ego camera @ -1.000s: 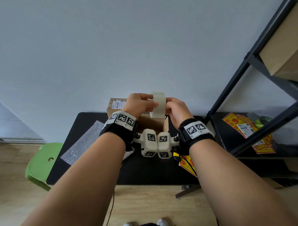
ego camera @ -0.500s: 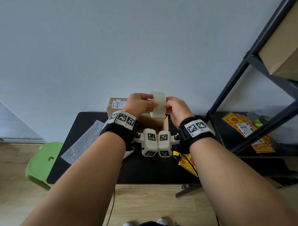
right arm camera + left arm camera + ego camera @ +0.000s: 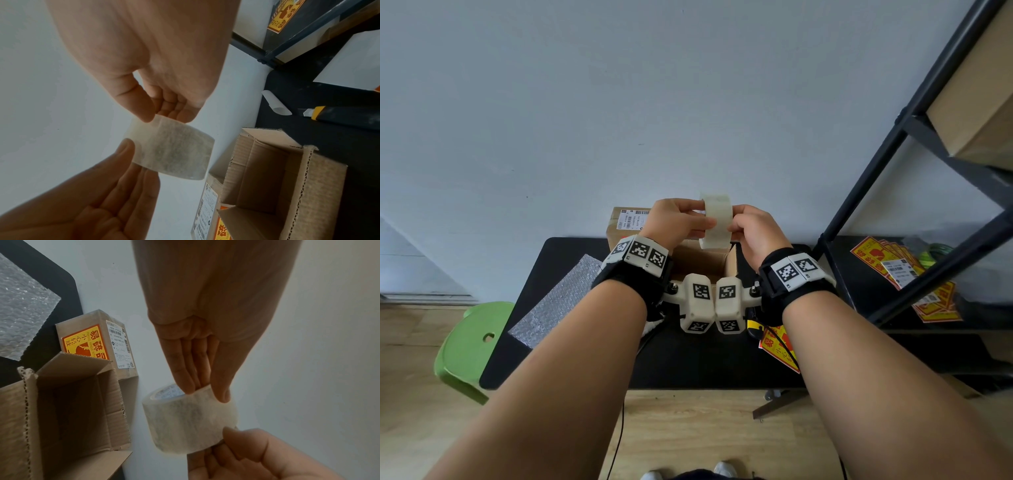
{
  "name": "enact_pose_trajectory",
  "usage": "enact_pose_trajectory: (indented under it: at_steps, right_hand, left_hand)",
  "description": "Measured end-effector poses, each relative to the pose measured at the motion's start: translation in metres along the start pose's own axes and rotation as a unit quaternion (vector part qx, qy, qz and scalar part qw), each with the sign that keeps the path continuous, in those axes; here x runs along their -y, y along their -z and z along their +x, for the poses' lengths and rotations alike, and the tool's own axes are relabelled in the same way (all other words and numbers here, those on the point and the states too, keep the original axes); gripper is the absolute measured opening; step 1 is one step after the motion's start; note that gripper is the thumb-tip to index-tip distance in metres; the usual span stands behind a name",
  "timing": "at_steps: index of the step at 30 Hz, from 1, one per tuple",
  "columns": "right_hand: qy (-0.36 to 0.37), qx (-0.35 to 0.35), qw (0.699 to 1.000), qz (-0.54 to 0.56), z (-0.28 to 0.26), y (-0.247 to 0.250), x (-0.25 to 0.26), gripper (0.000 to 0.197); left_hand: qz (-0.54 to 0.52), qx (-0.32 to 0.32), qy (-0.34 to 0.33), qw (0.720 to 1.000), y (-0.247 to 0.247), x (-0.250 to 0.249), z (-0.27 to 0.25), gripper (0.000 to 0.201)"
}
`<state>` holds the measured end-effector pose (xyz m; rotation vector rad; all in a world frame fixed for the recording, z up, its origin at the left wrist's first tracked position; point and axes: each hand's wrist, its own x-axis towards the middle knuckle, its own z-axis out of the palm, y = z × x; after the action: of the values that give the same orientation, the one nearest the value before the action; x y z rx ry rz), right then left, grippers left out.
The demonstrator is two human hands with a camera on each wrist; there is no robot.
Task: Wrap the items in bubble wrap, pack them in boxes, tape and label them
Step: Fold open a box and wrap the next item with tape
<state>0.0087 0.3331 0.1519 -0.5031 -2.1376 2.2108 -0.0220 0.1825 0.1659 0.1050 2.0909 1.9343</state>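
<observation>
A roll of clear packing tape (image 3: 717, 221) is held up in front of the wall, above the open cardboard box (image 3: 705, 262). My left hand (image 3: 205, 392) grips the tape roll (image 3: 189, 420) with fingers inside the core and the thumb on the outer face. My right hand (image 3: 164, 116) pinches the edge of the tape roll (image 3: 174, 151) between thumb and curled fingers. The open box (image 3: 72, 410) stands with its flaps up, and its inside looks dark. Behind it sits a sealed box (image 3: 96, 344) with a fragile sticker and a shipping label.
A bubble wrap sheet (image 3: 558, 301) lies on the left of the black table (image 3: 571, 363). A utility knife (image 3: 339, 116) and a curled backing strip (image 3: 275, 104) lie right of the box. Fragile stickers (image 3: 893, 270) rest on the black shelf rack at right. A green stool (image 3: 472, 346) stands at left.
</observation>
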Motion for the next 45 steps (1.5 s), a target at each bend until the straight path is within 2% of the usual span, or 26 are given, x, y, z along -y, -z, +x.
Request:
enact_pose_trajectory:
  at_steps: [2,5,9,13,17,25,30,33,38,41,45]
  right_hand:
    - [0.0,-0.003,1.0,-0.007,0.0,0.0,-0.001,0.029]
    - [0.002,-0.005,1.0,-0.011,-0.001,0.001,-0.002,0.031]
    - [0.004,-0.01,1.0,-0.002,-0.002,0.002,-0.003,0.043]
    - [-0.008,-0.012,0.999,0.038,-0.002,0.0,-0.001,0.028]
    - [0.011,-0.021,1.0,0.013,0.0,0.001,-0.002,0.017]
    - [0.015,0.004,1.0,0.007,-0.002,0.001,-0.001,0.029]
    - [0.011,0.005,1.0,-0.013,-0.005,0.001,-0.001,0.035]
    - [0.022,0.014,1.0,-0.01,-0.006,0.001,-0.001,0.03]
    - [0.039,0.024,0.998,-0.042,-0.006,0.003,-0.005,0.01]
    - [0.046,-0.005,0.998,-0.032,-0.006,0.002,-0.006,0.017]
    - [0.034,-0.025,0.999,-0.009,-0.005,0.003,-0.007,0.026]
  left_hand:
    - [-0.001,0.001,0.0,1.0,-0.001,0.0,-0.001,0.034]
    - [0.003,0.001,-0.001,1.0,0.0,0.0,-0.002,0.029]
    - [0.004,0.003,-0.007,1.0,-0.001,-0.001,-0.002,0.024]
    - [0.005,-0.001,-0.013,1.0,-0.001,-0.001,-0.002,0.021]
    - [0.003,-0.002,-0.014,1.0,-0.002,-0.001,-0.002,0.021]
    - [-0.006,-0.003,-0.011,1.0,0.001,0.001,0.0,0.022]
    - [-0.002,-0.001,-0.011,1.0,0.002,0.004,0.002,0.032]
    - [-0.004,-0.001,-0.006,1.0,0.005,0.003,0.004,0.036]
    - [-0.037,-0.032,0.0,0.999,0.007,0.008,0.007,0.035]
    - [-0.02,-0.02,-0.01,1.0,0.003,0.009,0.003,0.022]
    - [0.005,0.004,-0.012,1.0,0.0,0.006,0.0,0.029]
